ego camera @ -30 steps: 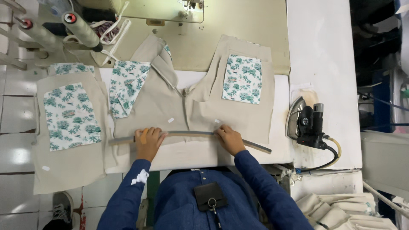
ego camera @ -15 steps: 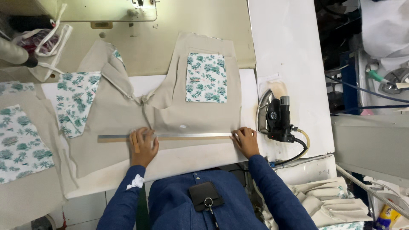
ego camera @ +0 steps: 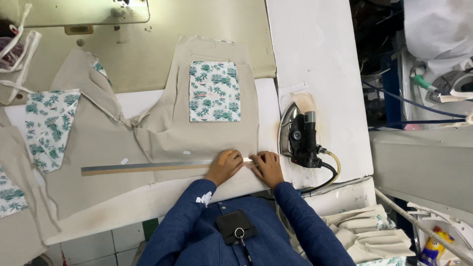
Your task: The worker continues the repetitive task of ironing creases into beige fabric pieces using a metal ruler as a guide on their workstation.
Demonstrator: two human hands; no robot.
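Beige garment (ego camera: pixel 197 138) — floral pocket, lying flat — both hands (ego camera: pixel 246 166) press fingers down on its hem by the ruler (ego camera: pixel 143 168).

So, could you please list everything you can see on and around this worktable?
beige garment piece: one, beige, flat on the table
floral pocket: one, white with teal leaves, on the garment's right panel
metal ruler: one, grey, lying across the garment hem
iron: one, black and silver, resting right of the garment
sewing machine base: one, pale, top left
folded fabric stack: one, cream, lower right
left hand: one, on the ruler's right end
right hand: one, pressing the hem beside the left hand
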